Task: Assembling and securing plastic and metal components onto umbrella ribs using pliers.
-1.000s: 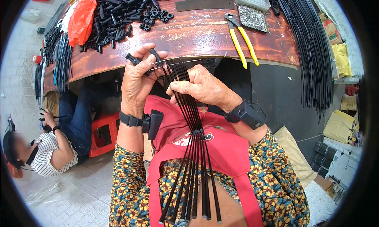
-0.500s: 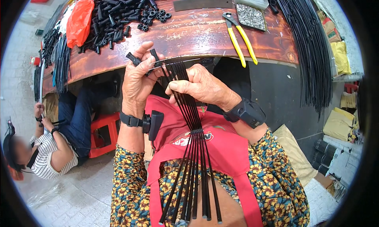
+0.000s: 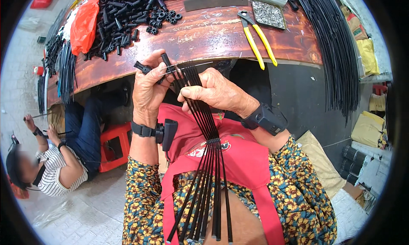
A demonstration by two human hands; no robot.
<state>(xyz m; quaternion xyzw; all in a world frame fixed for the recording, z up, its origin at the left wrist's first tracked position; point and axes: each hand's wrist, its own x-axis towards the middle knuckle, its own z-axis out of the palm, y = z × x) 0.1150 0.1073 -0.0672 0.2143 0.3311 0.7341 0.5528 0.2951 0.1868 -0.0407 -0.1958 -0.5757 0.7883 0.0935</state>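
A bundle of thin black ribs (image 3: 209, 159) fans down over my red apron, tied together near its middle. My left hand (image 3: 148, 91) grips a small black plastic hub (image 3: 142, 67) with a thin wire running through the rib tips. My right hand (image 3: 217, 91) pinches the upper ends of the ribs just right of the hub, fingers closed around them. Both hands are raised close to the front edge of the brown wooden table (image 3: 204, 36).
On the table lie a heap of black plastic parts (image 3: 128, 14), yellow-handled pliers (image 3: 257, 36), a tray of small metal pieces (image 3: 267, 14) and an orange bag (image 3: 83, 25). Long black rods (image 3: 336, 53) hang at the right. Another person (image 3: 55, 159) sits low at the left beside a red stool (image 3: 113, 144).
My hands stay almost where they were, with small finger movements at the rib tips. The seated person at the left shifted an arm slightly.
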